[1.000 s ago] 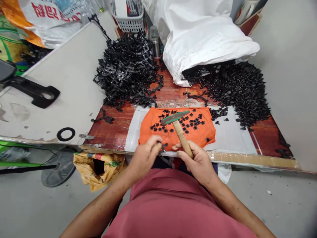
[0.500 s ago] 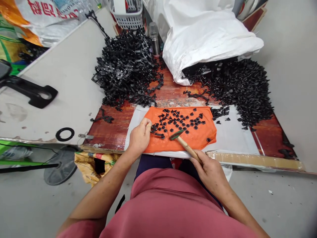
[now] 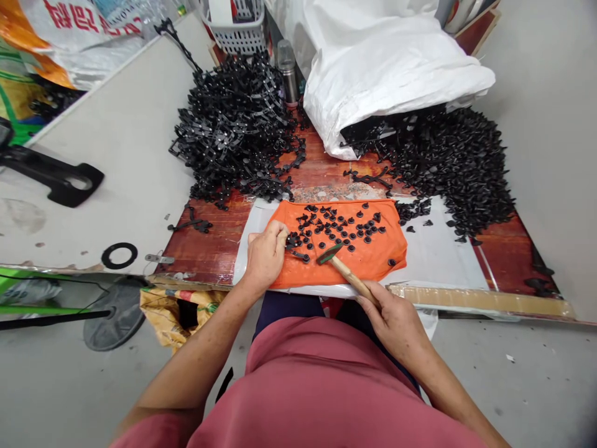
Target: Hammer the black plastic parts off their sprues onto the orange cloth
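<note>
My right hand [image 3: 394,314] is wrapped round the wooden handle of a small hammer [image 3: 345,270]. The hammer's green-edged dark head lies over an orange cloth [image 3: 298,274], close to its middle. My left hand [image 3: 267,252] is closed at the cloth's left side, pinching a black plastic strip [image 3: 293,242] whose end pokes out past the fingertips; the rest of it is hidden in the hand. Several small black plastic plugs [image 3: 342,233] with round bases are scattered on the cloth, between and beyond my hands. One lone plug [image 3: 391,262] sits near the cloth's right edge.
Behind the cloth, a large heap of black strips [image 3: 233,130] rises on the left. Black plugs [image 3: 466,168] spill from a white sack [image 3: 396,68] on the right. A glass flask [image 3: 288,71] and a grey basket [image 3: 237,34] stand at the back. A black ring [image 3: 119,256] lies left.
The whole view has shifted slightly. My left hand has turned a little on the black strip, its fingers bunched higher. The hammer has stayed nearly in place.
</note>
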Tool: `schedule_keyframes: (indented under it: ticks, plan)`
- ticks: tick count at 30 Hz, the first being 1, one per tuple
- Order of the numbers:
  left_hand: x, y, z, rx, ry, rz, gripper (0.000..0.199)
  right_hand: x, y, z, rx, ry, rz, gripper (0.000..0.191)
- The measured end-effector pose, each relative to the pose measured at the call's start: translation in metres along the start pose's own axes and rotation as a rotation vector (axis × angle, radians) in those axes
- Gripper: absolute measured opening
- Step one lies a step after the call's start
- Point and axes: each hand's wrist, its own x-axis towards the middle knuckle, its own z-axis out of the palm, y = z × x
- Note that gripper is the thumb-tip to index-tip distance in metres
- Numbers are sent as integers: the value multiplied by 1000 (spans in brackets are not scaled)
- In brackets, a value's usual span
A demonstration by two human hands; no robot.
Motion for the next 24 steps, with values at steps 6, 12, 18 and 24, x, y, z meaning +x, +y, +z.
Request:
schedule_keyframes:
  ticks: [6, 12, 18, 24]
  plan:
    - [-3, 1, 2, 60, 17, 25, 24, 1, -2, -1, 4, 0, 4, 30]
    - [-4, -9, -22, -186, 123, -10, 35, 1, -2, -2, 23, -7, 5, 29]
    - [-21, -14, -26, -328, 21, -42, 28, 0, -2, -1, 22, -13, 9, 32]
    - [-38, 20, -1, -327, -7, -51, 27, 0, -4, -2, 24, -35, 22, 33]
